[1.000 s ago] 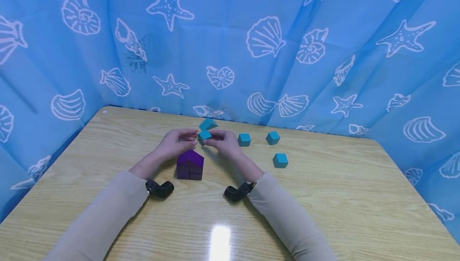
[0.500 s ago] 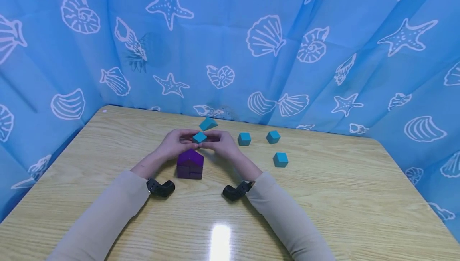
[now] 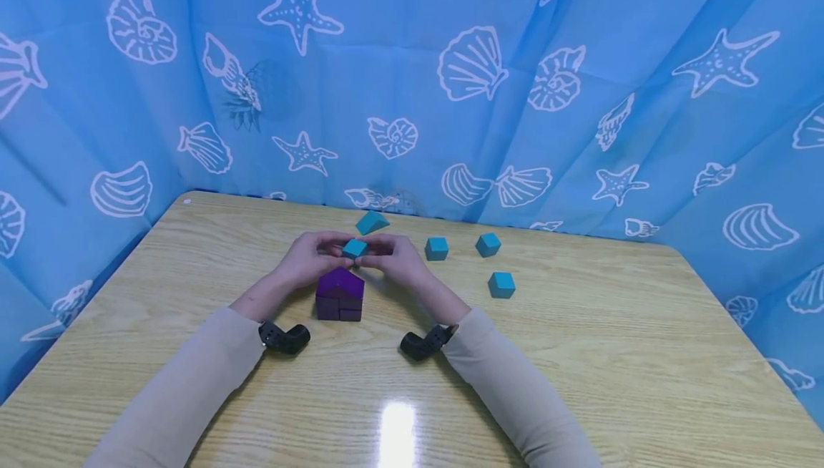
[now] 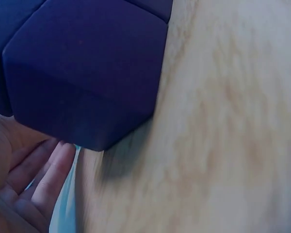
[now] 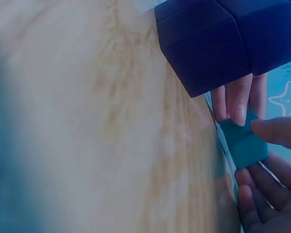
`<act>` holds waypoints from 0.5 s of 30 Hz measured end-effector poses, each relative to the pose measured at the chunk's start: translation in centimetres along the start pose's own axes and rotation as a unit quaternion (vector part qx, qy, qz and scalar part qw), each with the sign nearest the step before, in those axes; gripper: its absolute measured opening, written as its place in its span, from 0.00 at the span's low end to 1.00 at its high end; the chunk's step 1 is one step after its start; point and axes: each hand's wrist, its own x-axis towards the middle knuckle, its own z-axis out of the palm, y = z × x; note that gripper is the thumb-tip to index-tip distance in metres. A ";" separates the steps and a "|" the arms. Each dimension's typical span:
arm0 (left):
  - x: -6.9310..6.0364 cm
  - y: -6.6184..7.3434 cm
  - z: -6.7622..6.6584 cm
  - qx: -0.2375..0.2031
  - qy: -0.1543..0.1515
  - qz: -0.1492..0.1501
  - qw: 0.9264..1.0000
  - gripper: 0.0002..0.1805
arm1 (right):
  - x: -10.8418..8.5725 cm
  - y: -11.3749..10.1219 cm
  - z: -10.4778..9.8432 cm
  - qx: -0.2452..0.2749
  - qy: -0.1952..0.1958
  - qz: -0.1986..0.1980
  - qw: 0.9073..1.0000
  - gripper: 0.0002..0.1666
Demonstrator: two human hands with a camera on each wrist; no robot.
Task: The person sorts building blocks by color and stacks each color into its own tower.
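Observation:
In the head view a teal block [image 3: 355, 249] sits between my two hands, just behind a small purple house-shaped block stack [image 3: 340, 295]. My right hand [image 3: 395, 259] pinches the teal block; in the right wrist view its thumb [image 5: 279, 132] lies on one face with fingers below. On the opposite side my left hand [image 3: 310, 257] holds the same block, thumb and fingertips around it. The purple stack [image 4: 87, 68] covers part of the left hand [image 4: 31, 184] in the left wrist view, where the teal block is hidden.
Behind the hands lies a teal triangular block [image 3: 372, 222]. Teal cubes stand to the right: one near the right hand [image 3: 436, 249], one farther back [image 3: 488, 245], one closer [image 3: 501, 285]. A blue shell-print curtain [image 3: 399, 81] hangs behind the wooden table [image 3: 611, 353].
The teal block has shifted slightly left and turned. My right hand came left with it, and my left fingers, formerly beside the block, now meet it.

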 end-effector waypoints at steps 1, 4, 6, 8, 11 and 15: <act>-0.1 0.1 0.0 -0.001 0.001 -0.001 1.000 0.27 | 0.0 0.0 0.0 -0.003 0.000 -0.004 1.000 0.23; -0.4 0.3 -0.3 -0.025 -0.003 -0.008 1.000 0.26 | -0.3 -0.1 -0.1 -0.012 -0.001 -0.017 1.000 0.24; -0.6 0.6 -0.6 -0.043 -0.005 -0.009 0.999 0.25 | -0.4 -0.3 -0.2 -0.018 -0.003 -0.032 0.999 0.24; -0.8 1.0 -0.9 -0.056 -0.005 -0.007 0.998 0.25 | -0.6 -0.6 -0.3 -0.018 -0.005 -0.047 0.999 0.24; -1.1 1.7 -1.3 -0.049 -0.001 -0.002 0.999 0.25 | -0.9 -0.9 -0.4 -0.013 -0.009 -0.063 0.998 0.24; -1.4 2.7 -1.5 -0.042 -0.005 -0.003 0.999 0.25 | -1.3 -1.3 -0.6 -0.014 -0.007 -0.072 0.997 0.24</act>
